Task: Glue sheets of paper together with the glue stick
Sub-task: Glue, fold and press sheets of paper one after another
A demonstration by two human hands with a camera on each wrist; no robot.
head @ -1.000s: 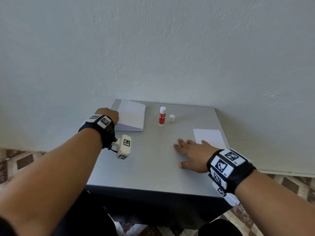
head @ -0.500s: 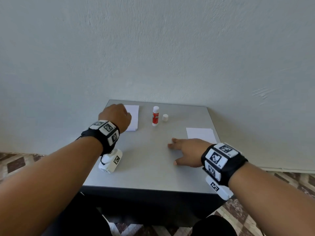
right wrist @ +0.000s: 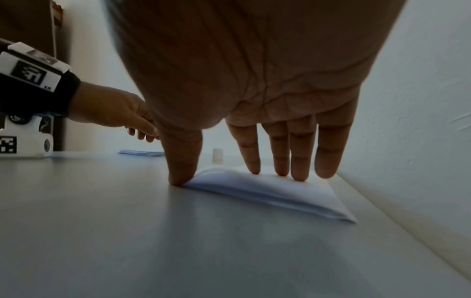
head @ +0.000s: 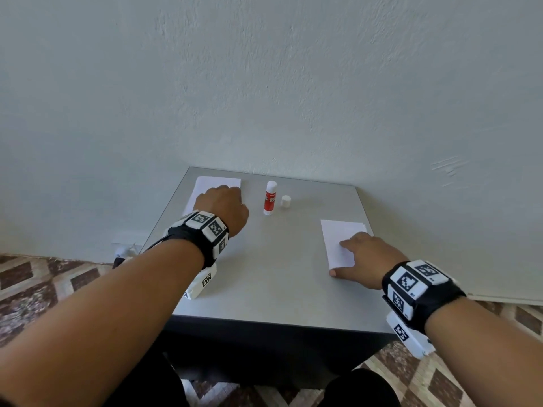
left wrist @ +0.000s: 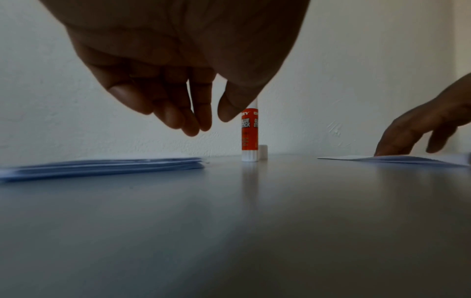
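Observation:
A red and white glue stick (head: 270, 197) (left wrist: 249, 133) stands uncapped at the back of the grey table (head: 273, 277), its white cap (head: 285, 201) (left wrist: 263, 152) just to its right. A stack of white paper (head: 216, 185) (left wrist: 102, 167) lies at the back left. My left hand (head: 223, 205) (left wrist: 201, 119) hovers over it, fingers hanging loosely and holding nothing. A second small stack of paper (head: 340, 233) (right wrist: 270, 187) lies at the right. My right hand (head: 364, 257) (right wrist: 254, 171) rests on it with straight fingers, the thumb on the table at the stack's left edge.
A pale wall (head: 264, 83) runs close behind the table. The table's front edge (head: 279, 324) drops to a patterned tile floor (head: 44, 283). Bare grey surface lies between the two paper stacks. My left wrist camera (right wrist: 25, 145) sits low over the table.
My right hand has slid right from the bare table onto the right paper stack. My left hand has moved in over the left stack, whose lifted sheets now lie flat.

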